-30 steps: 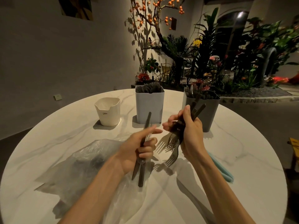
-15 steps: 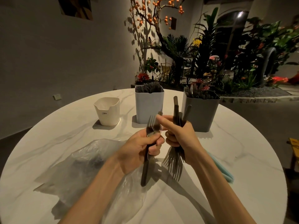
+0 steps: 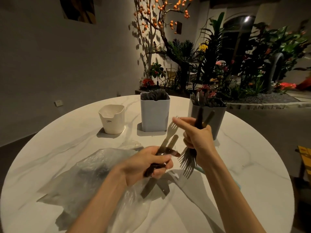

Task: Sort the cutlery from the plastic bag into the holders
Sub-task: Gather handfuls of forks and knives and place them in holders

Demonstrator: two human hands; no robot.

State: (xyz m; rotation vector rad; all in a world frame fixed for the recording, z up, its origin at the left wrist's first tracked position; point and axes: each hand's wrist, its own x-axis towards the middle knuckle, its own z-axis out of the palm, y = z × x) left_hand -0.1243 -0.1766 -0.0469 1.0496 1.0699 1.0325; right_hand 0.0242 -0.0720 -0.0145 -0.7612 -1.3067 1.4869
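Note:
My left hand (image 3: 148,165) grips a fork (image 3: 171,130) and a second dark-handled piece, the fork's tines pointing up toward the holders. My right hand (image 3: 198,140) grips a bundle of forks (image 3: 188,161), tines hanging down and dark handles sticking up above the fist; its index finger stretches out to the tines of the left hand's fork. The clear plastic bag (image 3: 87,179) lies crumpled on the table under my left forearm. Three holders stand at the back: a short cream holder (image 3: 111,120), a tall light-grey holder (image 3: 154,113) full of cutlery, and a dark-grey holder (image 3: 217,118) also holding cutlery.
A round white marble table (image 3: 244,190) carries everything. A light-blue strip (image 3: 200,170) peeks out from behind my right forearm. Potted plants and a tree with orange fruit stand beyond the table's far edge. A yellow object (image 3: 305,157) sits off the table at right.
My left hand has tilted its pieces so the fork leans right. My right hand's bundle turned tines-down, and its index finger now reaches to the left hand's fork.

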